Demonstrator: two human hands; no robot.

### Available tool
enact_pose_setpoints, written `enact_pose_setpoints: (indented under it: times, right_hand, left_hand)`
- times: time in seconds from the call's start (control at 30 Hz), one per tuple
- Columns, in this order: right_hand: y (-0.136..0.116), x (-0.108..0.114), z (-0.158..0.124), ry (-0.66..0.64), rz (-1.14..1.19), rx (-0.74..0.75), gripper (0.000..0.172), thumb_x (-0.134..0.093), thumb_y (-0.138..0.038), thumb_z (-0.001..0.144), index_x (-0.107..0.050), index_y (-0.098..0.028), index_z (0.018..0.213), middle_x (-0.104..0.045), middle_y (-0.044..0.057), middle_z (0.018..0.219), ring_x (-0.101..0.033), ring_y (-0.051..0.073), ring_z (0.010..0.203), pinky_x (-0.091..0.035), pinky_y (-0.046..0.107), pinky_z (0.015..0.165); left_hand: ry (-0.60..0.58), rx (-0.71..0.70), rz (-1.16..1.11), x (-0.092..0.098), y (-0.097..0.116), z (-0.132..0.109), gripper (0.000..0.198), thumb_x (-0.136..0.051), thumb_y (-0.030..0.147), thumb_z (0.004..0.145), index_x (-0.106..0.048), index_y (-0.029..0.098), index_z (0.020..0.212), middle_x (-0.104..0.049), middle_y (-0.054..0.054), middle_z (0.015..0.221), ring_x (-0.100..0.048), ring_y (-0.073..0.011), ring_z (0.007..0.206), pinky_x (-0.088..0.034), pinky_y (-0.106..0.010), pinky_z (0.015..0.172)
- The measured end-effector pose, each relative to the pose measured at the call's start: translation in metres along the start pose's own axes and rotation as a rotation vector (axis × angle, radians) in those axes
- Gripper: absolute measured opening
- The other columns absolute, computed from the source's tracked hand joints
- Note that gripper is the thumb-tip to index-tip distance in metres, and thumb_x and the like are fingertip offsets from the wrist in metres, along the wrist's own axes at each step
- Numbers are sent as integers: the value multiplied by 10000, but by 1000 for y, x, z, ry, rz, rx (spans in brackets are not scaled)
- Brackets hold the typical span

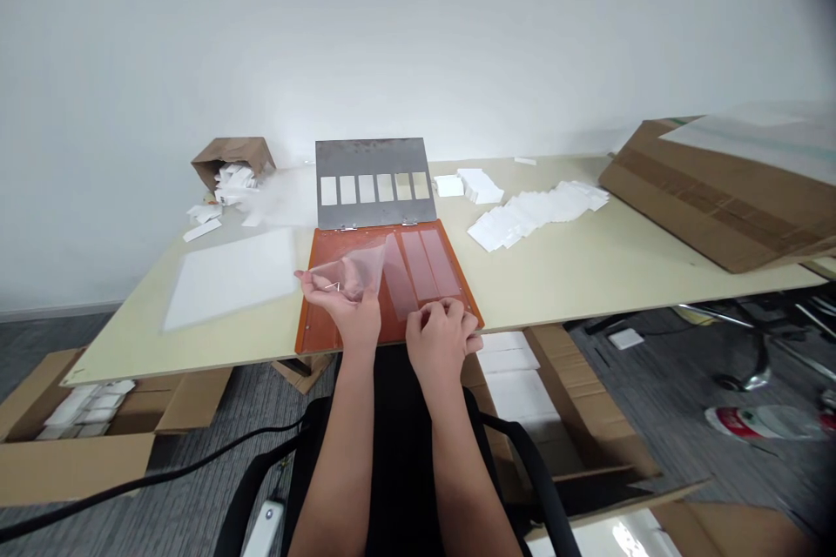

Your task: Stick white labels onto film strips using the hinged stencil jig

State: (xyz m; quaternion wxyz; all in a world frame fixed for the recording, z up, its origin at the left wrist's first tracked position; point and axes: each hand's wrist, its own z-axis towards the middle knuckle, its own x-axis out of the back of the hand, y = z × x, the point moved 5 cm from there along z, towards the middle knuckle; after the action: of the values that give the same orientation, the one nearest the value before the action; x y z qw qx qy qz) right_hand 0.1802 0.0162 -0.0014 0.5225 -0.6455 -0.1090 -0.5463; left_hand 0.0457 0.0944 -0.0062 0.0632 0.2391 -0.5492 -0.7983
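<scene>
An orange board (320, 322) lies at the table's front edge, with a grey metal plate (366, 158) with several cut-out windows hinged up at its back. Clear film strips (428, 265) lie side by side on the board's right half. My left hand (349, 305) grips a thin piece of clear plastic film (369, 261), raised and curved over the board's left part. At the board's front right, my right hand (444, 335) is closed, fingers curled by the near ends of the strips. Whatever its fingertips hold is hidden.
A pale translucent sheet (228, 278) lies left, below a small cardboard box (258, 152) spilling white pieces. White cards (535, 213) spread to the right, near a card stack (480, 185). A large carton (705, 200) stands far right. Open boxes (84, 466) sit under the table.
</scene>
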Motion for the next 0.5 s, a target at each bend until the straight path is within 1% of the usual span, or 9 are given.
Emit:
enact_pose_setpoints:
  times: [0.1, 0.2, 0.33, 0.5]
  right_hand:
    - [1, 0, -1, 2, -12, 1, 203, -507, -254, 853, -695, -174, 845, -575, 135, 1167, -428, 338, 1065, -278, 482, 818]
    - [1, -1, -2, 2, -15, 3, 206, -509, -262, 854, -696, -175, 845, -572, 137, 1168, -427, 342, 1065, -278, 488, 817]
    - [3, -3, -2, 11, -14, 7, 204, -511, -260, 847, -696, -175, 842, -566, 139, 1163, -430, 334, 1048, -281, 488, 817]
    - [3, -4, -3, 46, -11, 23, 200, -508, -248, 839, -691, -172, 808, -562, 145, 1137, -429, 330, 1026, -280, 486, 808]
  left_hand:
    - [20, -52, -19, 1, 1, 1, 1107, -818, 139, 650, -88, 320, 1462, 165, -139, 1627, -137, -308, 1519, -398, -384, 1130]
    - [33, -65, -12, 1, 0, 2, 1081, -805, 124, 652, -105, 306, 1455, 155, -141, 1627, -111, -301, 1523, -382, -373, 1142]
    - [42, -60, -20, 0, -1, 2, 1090, -776, 99, 663, -77, 323, 1469, 153, -130, 1633, -181, -292, 1511, -373, -382, 1148]
    - [60, -77, -26, 1, 1, 3, 1041, -748, 105, 662, -106, 324, 1451, 289, -110, 1607, -233, -289, 1498, -402, -367, 1125]
